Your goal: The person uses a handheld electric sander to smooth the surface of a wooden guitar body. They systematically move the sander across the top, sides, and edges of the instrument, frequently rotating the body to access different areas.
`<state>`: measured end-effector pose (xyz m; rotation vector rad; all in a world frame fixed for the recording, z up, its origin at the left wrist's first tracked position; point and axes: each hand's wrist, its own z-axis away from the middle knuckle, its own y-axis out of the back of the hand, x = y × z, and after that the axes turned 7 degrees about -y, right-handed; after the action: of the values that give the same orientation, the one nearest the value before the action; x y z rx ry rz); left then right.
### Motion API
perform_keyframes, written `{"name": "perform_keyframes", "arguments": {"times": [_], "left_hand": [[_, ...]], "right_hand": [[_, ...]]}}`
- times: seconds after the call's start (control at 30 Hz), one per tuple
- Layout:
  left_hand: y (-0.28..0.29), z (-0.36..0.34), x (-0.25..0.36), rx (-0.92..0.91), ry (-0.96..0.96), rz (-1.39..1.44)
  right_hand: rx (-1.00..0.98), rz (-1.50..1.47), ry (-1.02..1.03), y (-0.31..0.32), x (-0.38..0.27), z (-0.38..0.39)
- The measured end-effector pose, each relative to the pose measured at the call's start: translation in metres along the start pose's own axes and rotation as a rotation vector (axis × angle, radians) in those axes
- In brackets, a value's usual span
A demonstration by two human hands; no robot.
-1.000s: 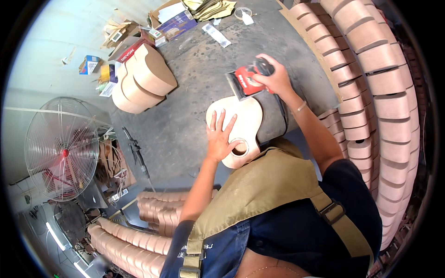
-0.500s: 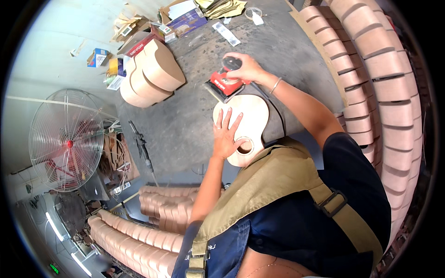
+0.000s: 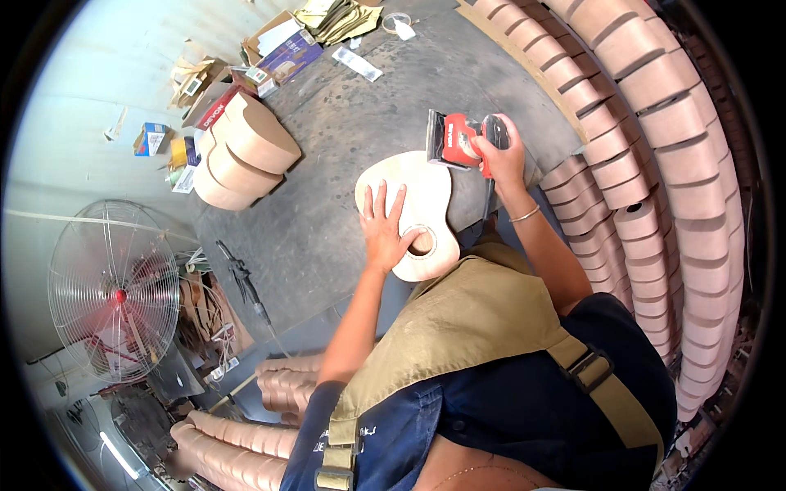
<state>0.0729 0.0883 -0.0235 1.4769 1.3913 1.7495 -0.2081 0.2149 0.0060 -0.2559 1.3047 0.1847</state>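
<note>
A pale wooden ukulele body [image 3: 426,188] with a round sound hole lies at the near edge of the grey table, its lower end against my apron. Spread flat on its top, my left hand [image 3: 385,233] has the thumb by the sound hole. My right hand [image 3: 505,159] grips a red and black electric sander [image 3: 458,141] by its dark handle. The sander is tilted, with its flat pad turned left, to the right of the body's far end. Its black cord runs down beside my right wrist.
More wooden bodies [image 3: 246,147] stand stacked at the table's left, by boxes [image 3: 286,56] and yellowish sheets [image 3: 337,18]. An air blow gun [image 3: 243,278] lies at the left edge. Long rows of bodies [image 3: 684,155] line the right; a fan [image 3: 115,290] stands left.
My right hand has moved the sander rightward from beyond the body's far end and turned it on its side. My left hand stays spread on the body. The whole view has shifted somewhat.
</note>
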Motion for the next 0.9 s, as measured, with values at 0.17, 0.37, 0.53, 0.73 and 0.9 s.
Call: {"name": "perform_keyframes", "arguments": {"times": [0.17, 0.37, 0.53, 0.73, 0.9], "left_hand": [[-0.007, 0.001, 0.005, 0.060, 0.113, -0.013], [-0.022, -0.013, 0.023, 0.137, 0.395, -0.120], [-0.024, -0.019, 0.031, 0.169, 0.469, -0.108], [-0.033, -0.014, 0.030, 0.280, 0.457, -0.051], [-0.038, -0.014, 0.030, 0.331, 0.451, -0.024]], "right_hand": [[0.106, -0.114, -0.076, -0.015, 0.006, 0.045], [-0.015, -0.058, -0.071, -0.037, 0.014, 0.053], [-0.228, 0.315, 0.236, -0.034, 0.000, 0.029], [-0.425, 0.463, 0.092, -0.018, -0.034, 0.025], [-0.322, 0.389, 0.083, 0.009, -0.031, 0.034]]}}
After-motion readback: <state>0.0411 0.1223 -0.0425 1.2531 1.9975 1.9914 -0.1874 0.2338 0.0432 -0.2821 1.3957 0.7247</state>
